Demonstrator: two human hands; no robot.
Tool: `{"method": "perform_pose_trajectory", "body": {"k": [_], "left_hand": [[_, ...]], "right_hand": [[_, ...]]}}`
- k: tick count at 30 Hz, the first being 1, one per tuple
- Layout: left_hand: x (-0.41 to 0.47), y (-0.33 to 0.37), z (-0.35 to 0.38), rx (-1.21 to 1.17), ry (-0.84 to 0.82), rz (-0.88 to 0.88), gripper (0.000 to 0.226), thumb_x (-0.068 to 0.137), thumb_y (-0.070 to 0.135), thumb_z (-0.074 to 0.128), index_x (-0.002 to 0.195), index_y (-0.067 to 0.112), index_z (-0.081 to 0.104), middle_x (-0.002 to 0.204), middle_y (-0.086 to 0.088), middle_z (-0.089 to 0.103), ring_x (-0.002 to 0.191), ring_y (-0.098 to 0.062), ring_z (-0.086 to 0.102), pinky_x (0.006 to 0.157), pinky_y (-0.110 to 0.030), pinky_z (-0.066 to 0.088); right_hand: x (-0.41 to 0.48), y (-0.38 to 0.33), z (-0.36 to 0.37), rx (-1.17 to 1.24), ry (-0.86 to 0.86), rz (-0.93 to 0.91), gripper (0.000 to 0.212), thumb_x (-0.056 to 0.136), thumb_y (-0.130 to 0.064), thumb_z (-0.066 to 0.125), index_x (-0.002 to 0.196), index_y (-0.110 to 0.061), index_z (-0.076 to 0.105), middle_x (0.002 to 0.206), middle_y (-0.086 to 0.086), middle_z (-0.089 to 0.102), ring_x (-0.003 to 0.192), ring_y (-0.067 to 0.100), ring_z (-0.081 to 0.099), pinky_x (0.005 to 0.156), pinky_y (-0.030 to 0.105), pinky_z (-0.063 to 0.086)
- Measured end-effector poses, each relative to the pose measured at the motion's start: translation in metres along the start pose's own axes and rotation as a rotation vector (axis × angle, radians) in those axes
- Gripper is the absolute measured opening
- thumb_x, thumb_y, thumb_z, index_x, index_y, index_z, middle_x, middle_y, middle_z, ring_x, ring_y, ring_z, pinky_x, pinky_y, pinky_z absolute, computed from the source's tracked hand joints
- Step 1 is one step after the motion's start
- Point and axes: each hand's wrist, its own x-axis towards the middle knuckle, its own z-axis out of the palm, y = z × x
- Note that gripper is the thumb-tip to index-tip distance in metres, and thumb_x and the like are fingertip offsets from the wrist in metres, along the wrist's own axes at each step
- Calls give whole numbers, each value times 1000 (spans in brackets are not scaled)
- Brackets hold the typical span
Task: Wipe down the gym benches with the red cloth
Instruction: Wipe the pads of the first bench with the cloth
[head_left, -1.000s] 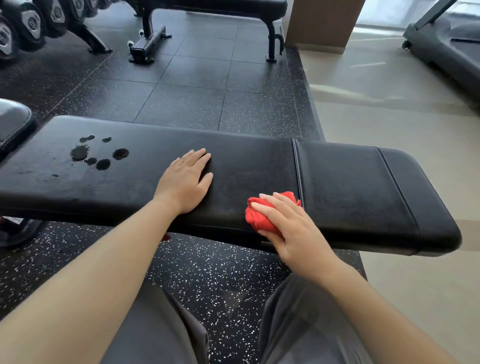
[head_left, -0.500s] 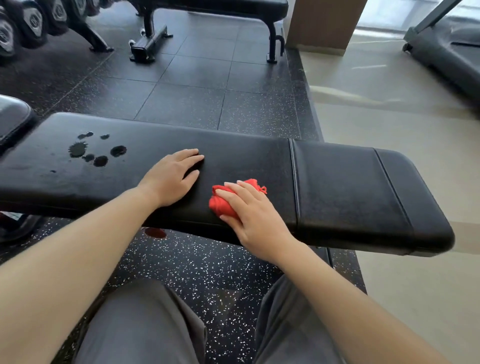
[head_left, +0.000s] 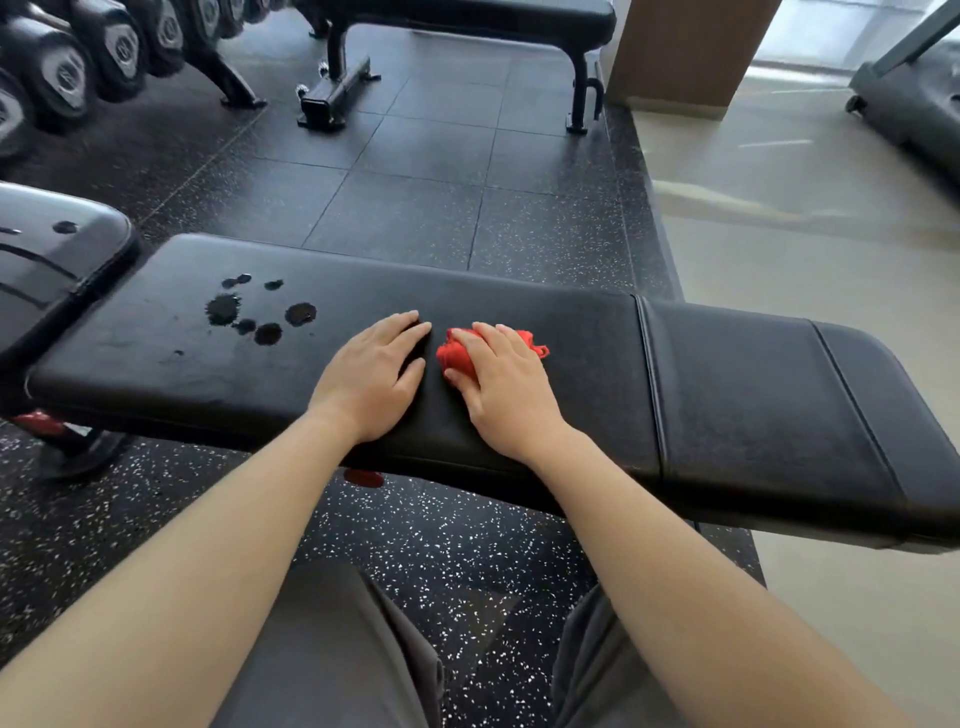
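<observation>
My right hand (head_left: 506, 387) lies over the red cloth (head_left: 457, 356). The fingers are curved across its top and the thumb is against its near side, gripping it and pressing it down onto the counter (head_left: 753, 415). The hand covers most of the cloth, so I cannot tell how it is folded underneath. What shows is a bright red, crumpled wad bulging out to the left of my fingers and past the fingertips, with a frayed, stringy bit at its right end. It sits near the middle of the long black pad, left of the stitched seam.

Just beside it is my left hand (head_left: 371, 376), flat and palm down, with straight fingers close together and the thumb angled toward the cloth. A thin strip of black pad shows between them.

Farther left on the pad is a cluster of dark wet blotches (head_left: 223, 307), well apart from both hands. The counter's right end runs out of view. Its frame is mostly hidden under the pad, apart from a dark foot with a red part (head_left: 39, 422) at the left. A small red patch (head_left: 363, 477) shows below the near edge, and I cannot tell what it is. A glossy pad (head_left: 47, 254) at the left is cut off by the edge.

Across the speckled floor (head_left: 415, 218) stand a second bench (head_left: 467, 15), a row of dumbbells (head_left: 62, 73) and a treadmill (head_left: 914, 98), all cropped. My grey trousers (head_left: 332, 649) fill the bottom.
</observation>
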Motion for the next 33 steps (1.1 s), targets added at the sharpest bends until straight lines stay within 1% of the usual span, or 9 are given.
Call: {"method": "perform_pose_trajectory", "body": {"k": [3,8,12,16,19,22,26,29,33], "left_hand": [[1,-1,0,0,-5,5,49,95,27,44,143,18,39,152,1,32,141,-15,26,117,-32,18],[-2,2,-3,25,-66,13,50,99,29,36,146,16,30,156,0,22,144,-15,16,117,-29,9],[-4,1,-6,47,-117,38,51,100,30,31,148,16,23,158,-2,15,145,-16,10,118,-30,6],[-4,0,-6,61,-140,40,52,99,31,30,149,16,21,158,-3,13,145,-18,9,118,-32,6],[-2,-1,-5,61,-139,46,52,99,30,30,148,15,22,158,-4,14,145,-19,9,118,-32,6],[-4,-1,-4,50,-127,49,52,99,29,30,148,15,23,158,-4,14,145,-18,9,118,-32,5],[-5,0,-3,39,-107,54,52,99,29,31,148,15,24,157,-4,16,145,-18,10,119,-33,6],[-4,0,-4,24,-104,47,52,99,30,31,148,16,24,157,-3,16,145,-17,10,119,-32,6],[-5,0,-4,18,-88,44,52,98,31,32,148,17,24,157,0,16,145,-15,10,118,-30,6]], "right_hand": [[-14,-2,-5,35,11,-15,49,92,-37,48,137,-17,44,141,6,45,132,29,36,111,45,26],[-58,-16,-10,64,59,65,49,88,-36,47,134,-17,48,137,2,49,130,25,38,111,37,25],[-29,-19,-6,54,73,167,49,89,-35,48,132,-12,50,136,9,50,128,33,40,113,40,25],[-13,-30,-3,96,134,261,45,90,-31,54,131,-14,52,135,6,52,128,29,42,110,43,29],[-29,-32,-12,238,198,236,40,88,-25,55,126,-11,56,127,5,58,121,21,48,108,29,31],[-49,-22,-31,224,228,206,41,89,-26,54,127,-11,56,127,2,58,120,14,47,106,11,24],[-66,11,-52,86,217,198,42,89,-32,53,127,-15,56,130,0,56,123,17,47,108,21,27],[-74,29,-50,-51,161,280,49,86,-47,47,129,-25,54,137,5,50,131,27,40,112,37,27],[-76,17,-40,71,118,289,48,86,-44,48,132,-33,50,143,0,43,138,26,27,116,38,17]]}}
